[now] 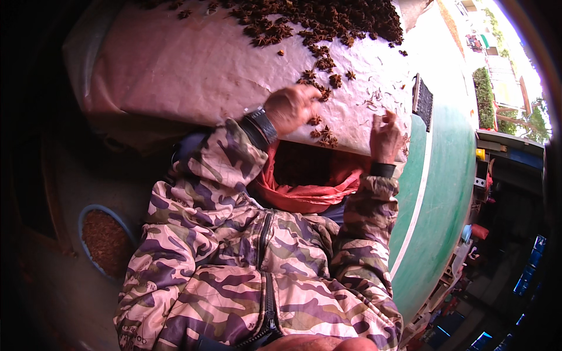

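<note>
We log brown, star-shaped dried pods (345,23) across a pale plastic sheet (216,73). Left hand (294,108) curls beside some; right hand (386,137) bends loosely; we cannot tell either's grip. Dark lettering (140,338) marks the camouflage fabric jacket (304,251).

Your jacket (234,245) wears a camouflage print: pale pinkish cream broken by patches of dark purple and olive green, with a black zip (268,292) down its front. The watch (263,124) on your left wrist is black, and so is the cuff (383,169) at your right. Before you, the star anise (333,17) is dark reddish brown, on a sheet (193,64) that runs from dusky pink at your left to near white at your right. Your bag (301,199) is red. The basin (99,206) has 1 light blue rim; the floor (445,175) at your right is green, with 1 white line (420,196).
</note>
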A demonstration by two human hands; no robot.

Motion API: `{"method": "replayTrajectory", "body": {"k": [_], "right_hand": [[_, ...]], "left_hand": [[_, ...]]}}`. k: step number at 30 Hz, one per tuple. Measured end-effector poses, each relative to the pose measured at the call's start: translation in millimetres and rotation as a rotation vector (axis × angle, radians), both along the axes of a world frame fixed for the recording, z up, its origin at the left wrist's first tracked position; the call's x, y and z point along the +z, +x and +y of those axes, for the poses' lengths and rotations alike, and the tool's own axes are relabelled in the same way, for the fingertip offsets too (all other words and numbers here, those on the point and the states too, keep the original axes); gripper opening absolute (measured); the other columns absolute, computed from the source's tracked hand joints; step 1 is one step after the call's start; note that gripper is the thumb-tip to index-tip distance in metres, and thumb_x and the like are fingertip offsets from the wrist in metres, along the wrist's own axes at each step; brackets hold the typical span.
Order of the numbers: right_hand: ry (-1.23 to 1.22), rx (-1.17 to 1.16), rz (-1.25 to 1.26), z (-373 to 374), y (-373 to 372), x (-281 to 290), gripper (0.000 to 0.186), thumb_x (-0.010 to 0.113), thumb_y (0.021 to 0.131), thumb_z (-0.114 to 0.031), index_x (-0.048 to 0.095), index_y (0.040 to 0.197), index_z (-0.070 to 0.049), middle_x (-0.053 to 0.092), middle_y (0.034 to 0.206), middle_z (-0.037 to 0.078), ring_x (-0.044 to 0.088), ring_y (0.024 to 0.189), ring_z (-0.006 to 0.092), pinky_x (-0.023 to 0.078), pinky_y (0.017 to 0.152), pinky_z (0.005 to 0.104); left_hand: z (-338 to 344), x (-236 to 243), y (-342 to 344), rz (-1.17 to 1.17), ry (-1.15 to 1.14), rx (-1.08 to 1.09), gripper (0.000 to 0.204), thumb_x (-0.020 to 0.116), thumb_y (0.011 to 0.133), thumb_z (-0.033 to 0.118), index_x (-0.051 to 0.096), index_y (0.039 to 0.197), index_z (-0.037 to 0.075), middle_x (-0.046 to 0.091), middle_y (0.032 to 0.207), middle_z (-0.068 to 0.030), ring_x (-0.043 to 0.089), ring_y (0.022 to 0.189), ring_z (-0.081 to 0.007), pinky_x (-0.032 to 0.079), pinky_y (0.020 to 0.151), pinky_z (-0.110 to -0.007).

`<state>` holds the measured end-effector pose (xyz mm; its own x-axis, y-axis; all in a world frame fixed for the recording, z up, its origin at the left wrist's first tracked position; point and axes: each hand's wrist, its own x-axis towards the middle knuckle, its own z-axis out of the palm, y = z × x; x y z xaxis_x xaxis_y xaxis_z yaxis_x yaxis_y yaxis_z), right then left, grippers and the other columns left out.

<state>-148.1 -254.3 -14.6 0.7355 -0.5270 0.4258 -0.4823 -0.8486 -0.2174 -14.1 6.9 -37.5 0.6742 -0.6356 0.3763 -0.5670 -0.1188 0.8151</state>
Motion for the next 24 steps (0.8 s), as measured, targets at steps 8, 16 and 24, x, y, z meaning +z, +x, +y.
{"method": "replayTrajectory", "body": {"k": [8, 16, 24], "right_hand": [[0.282, 0.450, 0.021, 112, 4, -11, 0.030, 0.073, 0.091, -0.025, 0.070, 0.117, -0.011, 0.063, 0.107, 0.015, 0.066, 0.088, 0.0369, 0.054, 0.076, 0.0463], [0.210, 0.496, 0.049, 131, -3, 0, 0.022, 0.076, 0.088, -0.024, 0.069, 0.104, -0.010, 0.064, 0.098, 0.015, 0.066, 0.088, 0.0383, 0.053, 0.076, 0.0471], [0.216, 0.532, -0.025, 132, 45, -18, 0.009, 0.066, 0.095, -0.017, 0.067, 0.101, -0.010, 0.064, 0.097, 0.015, 0.067, 0.088, 0.0378, 0.053, 0.075, 0.0475]], "left_hand": [[34, -2, 25, 0.103, 0.108, 0.246, 0.021, 0.072, 0.091, 0.025, 0.068, 0.100, 0.006, 0.074, 0.083, -0.0147, 0.073, 0.077, -0.0321, 0.058, 0.071, -0.041], [27, -13, 13, -0.119, 0.225, 0.145, 0.030, 0.075, 0.084, 0.021, 0.071, 0.109, 0.005, 0.070, 0.087, -0.0121, 0.071, 0.079, -0.0289, 0.057, 0.074, -0.039], [14, -16, 7, -0.252, 0.214, 0.120, 0.017, 0.071, 0.086, 0.018, 0.070, 0.099, 0.007, 0.070, 0.094, -0.0144, 0.070, 0.089, -0.0348, 0.057, 0.077, -0.043]]}}
